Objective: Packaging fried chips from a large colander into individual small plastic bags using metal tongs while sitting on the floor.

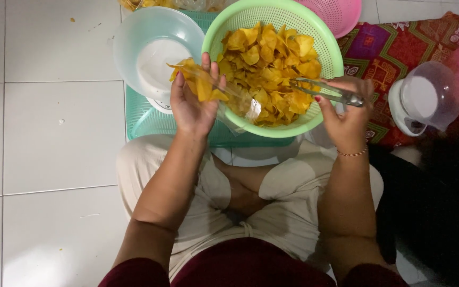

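Note:
My left hand [191, 103] holds a clear plastic bag [216, 90] partly filled with yellow chips, at the left rim of a green mesh basket [329, 56]. The basket is heaped with yellow chips [269, 58]. My right hand [343, 114] grips metal tongs [322, 91], whose tips reach into the chips on the basket's right side. Both hands sit just in front of the basket, above my crossed legs.
A clear plastic bowl [155, 50] rests on a white scale to the left, over a teal tray [150, 119]. A pink basket [338, 13] stands behind. To the right lie a patterned red mat [394, 50] and a second scale with a clear bowl [426, 98]. White floor tiles surround me.

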